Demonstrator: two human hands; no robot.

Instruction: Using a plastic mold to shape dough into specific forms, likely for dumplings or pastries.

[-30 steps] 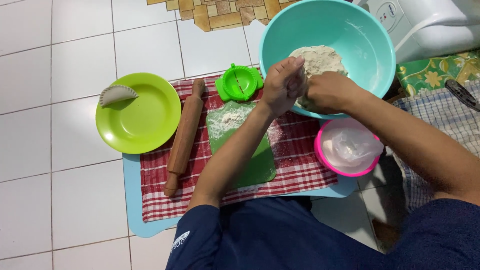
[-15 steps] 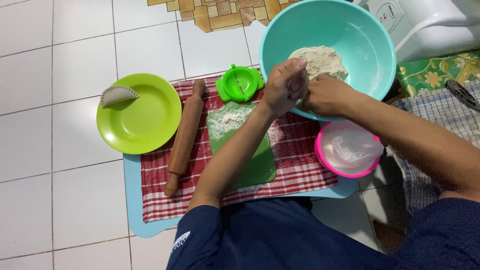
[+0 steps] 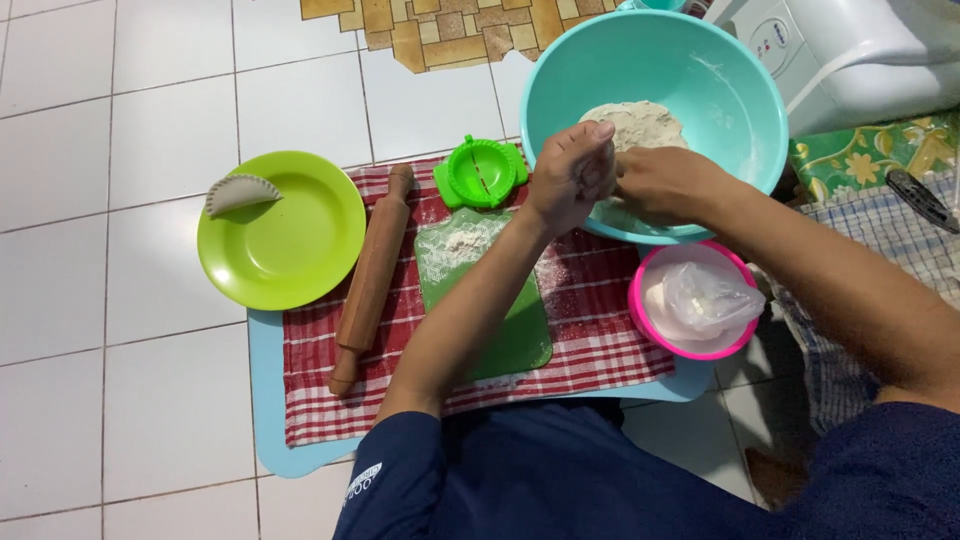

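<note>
Turquoise plastic forms the one large mixing bowl [image 3: 745, 120], and everything else can be placed from it. Inside it lies a single pale mound of dough [image 3: 640, 122], heaped toward the near wall. Both hands meet over the bowl's near rim: the left hand [image 3: 572, 177] is curled with its fingers pinched together against the edge of the dough, and the right hand [image 3: 665, 185] is closed beside it, touching it; whether either holds a torn-off piece, I cannot tell.

Just left of the bowl sits one round bright-green dumpling press [image 3: 481, 172], lying open. Below and left of the bowl lies one green cutting board [image 3: 500, 335] dusted with flour, under the left forearm. Further left rests one wooden rolling pin [image 3: 371, 280], and beyond it one lime-green plate [image 3: 290, 250] carrying one folded, crimped dumpling [image 3: 241, 192]. Press, board and pin all lie on a single red-checked cloth [image 3: 600, 330], spread over one light-blue mat [image 3: 268, 400]. Directly below the bowl stands one pink bowl [image 3: 640, 310] covered by a clear plastic bag [image 3: 705, 298].
</note>
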